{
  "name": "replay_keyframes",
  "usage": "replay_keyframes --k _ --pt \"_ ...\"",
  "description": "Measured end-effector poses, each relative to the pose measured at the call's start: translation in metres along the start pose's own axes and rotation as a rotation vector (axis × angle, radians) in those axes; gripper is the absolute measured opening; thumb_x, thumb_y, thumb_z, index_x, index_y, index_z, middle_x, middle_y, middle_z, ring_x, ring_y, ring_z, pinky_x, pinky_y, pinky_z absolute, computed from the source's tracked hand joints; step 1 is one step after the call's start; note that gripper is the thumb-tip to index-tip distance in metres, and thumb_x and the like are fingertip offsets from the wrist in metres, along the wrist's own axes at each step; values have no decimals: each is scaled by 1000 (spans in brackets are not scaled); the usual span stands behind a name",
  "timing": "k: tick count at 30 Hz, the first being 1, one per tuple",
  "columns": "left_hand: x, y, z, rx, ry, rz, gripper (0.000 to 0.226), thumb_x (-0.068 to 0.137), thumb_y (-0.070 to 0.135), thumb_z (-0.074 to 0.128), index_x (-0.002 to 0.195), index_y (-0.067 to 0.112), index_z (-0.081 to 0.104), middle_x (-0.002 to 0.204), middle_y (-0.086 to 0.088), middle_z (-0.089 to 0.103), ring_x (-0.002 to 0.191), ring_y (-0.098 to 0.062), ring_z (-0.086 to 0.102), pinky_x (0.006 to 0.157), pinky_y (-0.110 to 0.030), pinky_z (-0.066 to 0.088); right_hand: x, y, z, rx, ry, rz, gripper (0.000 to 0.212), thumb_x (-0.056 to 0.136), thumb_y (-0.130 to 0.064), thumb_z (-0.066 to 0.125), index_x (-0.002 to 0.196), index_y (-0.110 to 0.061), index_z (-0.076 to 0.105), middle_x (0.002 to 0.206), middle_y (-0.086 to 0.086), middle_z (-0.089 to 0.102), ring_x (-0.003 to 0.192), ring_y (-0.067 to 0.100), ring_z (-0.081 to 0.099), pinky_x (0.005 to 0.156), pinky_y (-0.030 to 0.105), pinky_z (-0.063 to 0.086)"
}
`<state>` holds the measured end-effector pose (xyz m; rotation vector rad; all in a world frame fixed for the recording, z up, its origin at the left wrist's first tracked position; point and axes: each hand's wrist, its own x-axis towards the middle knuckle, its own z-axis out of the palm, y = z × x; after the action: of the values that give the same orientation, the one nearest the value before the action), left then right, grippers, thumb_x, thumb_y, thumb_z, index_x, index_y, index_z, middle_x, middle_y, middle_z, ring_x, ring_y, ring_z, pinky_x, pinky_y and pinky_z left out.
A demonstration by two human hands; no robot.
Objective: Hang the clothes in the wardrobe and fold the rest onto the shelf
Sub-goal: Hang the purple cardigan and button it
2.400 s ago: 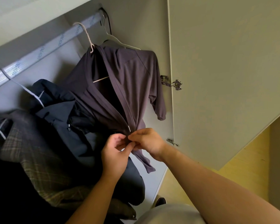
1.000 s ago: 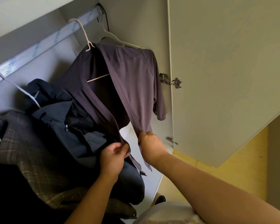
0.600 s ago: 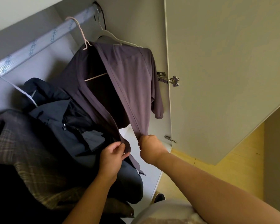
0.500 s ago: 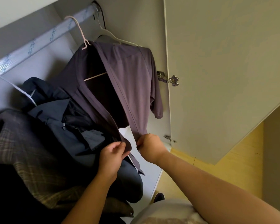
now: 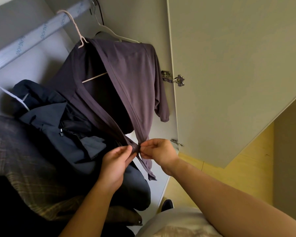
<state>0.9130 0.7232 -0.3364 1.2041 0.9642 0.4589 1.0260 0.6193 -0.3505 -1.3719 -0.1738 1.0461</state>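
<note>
Hands [image 5: 115, 162] [image 5: 158, 152] meet at cardigan [image 5: 135, 79] front edges — both pinching, fingers curled.

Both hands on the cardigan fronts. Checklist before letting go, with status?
1. Pink hanger hooked over the rail: ok.
2. Purple cardigan hangs from that hanger: ok.
3. Left hand pinches one front edge: ok.
4. Right hand pinches the other edge, the two edges meeting: ok.
5. Fastening closed: cannot tell, the fingers hide it.
6. Wardrobe door open, apart from the cardigan: ok.
</note>
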Motion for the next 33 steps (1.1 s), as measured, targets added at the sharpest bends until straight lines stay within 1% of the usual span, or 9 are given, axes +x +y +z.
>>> replay_keyframes --k 3,8,12,16,18,22,28,31,33 --pt "4 -2 1 11 2 19 18 96 5 60 107 -7 68 103 -19 74 100 -24 72 94 -32 55 -1 2 2 -89 36 -64 17 88 -4 73 79 -19 73 68 -6 72 64 10 66 76 25 57" --pt "6 -6 1 43 9 42 17 95 3 60 106 -7 68 99 -19 74 94 -21 72 97 -36 54 -1 3 5 -125 50 -102 17 91 -6 70 78 -17 71 69 2 73 66 18 67 77 30 60" --pt "6 -6 -1 70 2 61 20 96 4 60 109 -8 67 100 -20 74 95 -23 72 96 -36 54 -2 2 7 -166 6 -151 19 93 -2 66 81 -17 70 69 1 71 61 13 66 68 20 56" --pt "6 -3 -3 83 14 60 18 96 6 61 107 -7 68 101 -21 73 99 -28 71 94 -39 55 -1 3 9 -233 -13 -203 17 92 1 64 88 -15 70 68 -3 69 58 6 64 66 16 53" --pt "6 -1 -4 87 25 59 16 96 6 61 105 -4 69 100 -20 73 97 -27 72 92 -40 56 -1 4 10 -275 -12 -235 16 92 0 64 90 -15 71 68 -5 69 59 5 64 66 15 52" --pt "5 4 -4 107 40 54 12 95 5 62 102 0 71 99 -20 73 95 -27 72 90 -41 57 0 5 12 -291 -5 -261 13 92 1 63 95 -9 72 76 2 71 61 7 65 73 18 56" --pt "5 8 -7 181 36 65 11 95 7 63 98 7 73 97 -18 75 95 -28 73 83 -40 59 5 4 14 -370 9 -331 22 91 -4 66 86 -25 70 73 -7 70 64 4 66 74 21 55" --pt "3 10 -6 190 29 74 11 95 4 61 100 4 71 88 -17 75 86 -26 75 77 -33 61 6 3 14 -397 28 -349 17 91 -5 66 90 -21 72 73 -10 69 64 1 66 70 14 53" --pt "1 10 -4 202 24 90 11 95 3 61 101 3 71 88 -17 75 86 -26 75 78 -31 61 5 2 14 -450 49 -367 15 91 -7 65 94 -19 74 76 -10 71 66 -1 66 68 9 51"
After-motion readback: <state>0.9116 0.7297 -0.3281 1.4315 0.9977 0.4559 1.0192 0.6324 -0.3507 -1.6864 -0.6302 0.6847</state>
